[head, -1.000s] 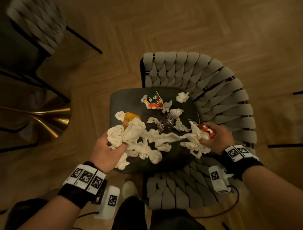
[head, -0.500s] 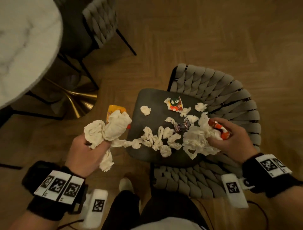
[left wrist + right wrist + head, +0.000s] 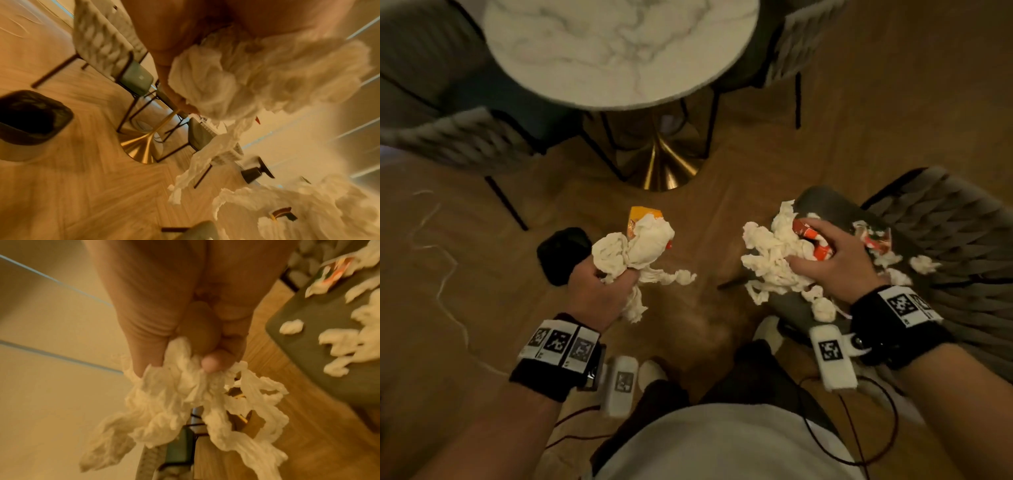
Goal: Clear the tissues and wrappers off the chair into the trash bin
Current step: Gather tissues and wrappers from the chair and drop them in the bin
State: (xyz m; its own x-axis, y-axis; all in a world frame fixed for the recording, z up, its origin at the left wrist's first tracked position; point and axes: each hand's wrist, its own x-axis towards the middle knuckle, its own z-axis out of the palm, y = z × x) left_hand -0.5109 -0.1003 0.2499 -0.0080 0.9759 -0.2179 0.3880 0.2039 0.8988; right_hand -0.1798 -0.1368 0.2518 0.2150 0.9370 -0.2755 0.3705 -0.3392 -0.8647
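My left hand grips a wad of white tissues with an orange wrapper tucked in it, held over the floor beside the black-lined trash bin. A strand of tissue dangles from the wad. My right hand grips another bunch of tissues and a red wrapper, just off the left edge of the grey chair seat. Several tissue scraps and a red-green wrapper lie on the seat.
A round marble table on a gold pedestal stands ahead, with two woven-back chairs around it. A white cord trails on the wooden floor at left. My legs and feet are below.
Both hands have lifted their bunches off the chair seat and swung left. The left hand now hangs by the trash bin; my head has turned left, bringing bin and table into view.
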